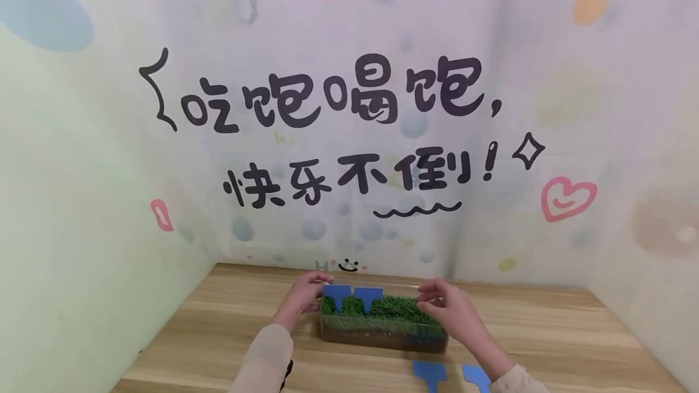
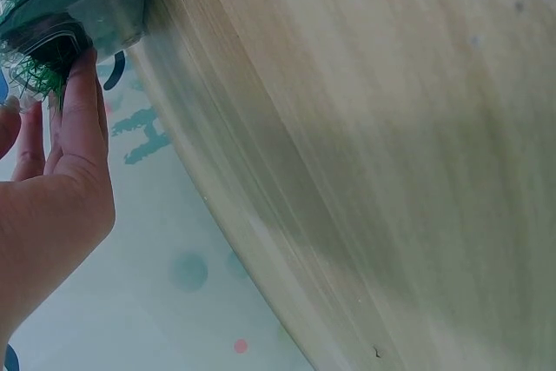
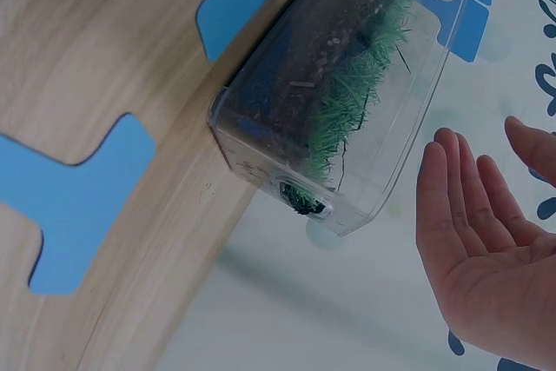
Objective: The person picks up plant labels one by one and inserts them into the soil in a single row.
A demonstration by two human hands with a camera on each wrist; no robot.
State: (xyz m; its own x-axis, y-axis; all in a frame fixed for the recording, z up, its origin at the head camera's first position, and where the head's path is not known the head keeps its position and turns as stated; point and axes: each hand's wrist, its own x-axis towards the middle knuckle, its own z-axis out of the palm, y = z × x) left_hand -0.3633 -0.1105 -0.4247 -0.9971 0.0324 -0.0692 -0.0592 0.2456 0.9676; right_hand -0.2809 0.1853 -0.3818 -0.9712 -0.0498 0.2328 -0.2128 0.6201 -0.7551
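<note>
A clear plastic box (image 1: pixel 382 339) of dark soil and green grass (image 1: pixel 401 308) stands on the table. Two blue T-shaped plant labels, a left one (image 1: pixel 337 291) and a right one (image 1: pixel 369 293), stand upright in the grass near the left end. My left hand (image 1: pixel 303 297) is at that end, its fairly straight fingers (image 2: pixel 80 106) right at the opening in the end wall. At the other end is my right hand (image 1: pixel 449 308). The right wrist view shows that hand (image 3: pixel 486 241) apart from the rim, fingers extended, thumb spread, nothing held.
Two more blue labels, one (image 1: pixel 429 371) and another (image 1: pixel 477 375), lie flat on the wooden table (image 1: pixel 218 326) in front of the box's right end. Behind the table rises a wall (image 1: pixel 349 29) with large black lettering.
</note>
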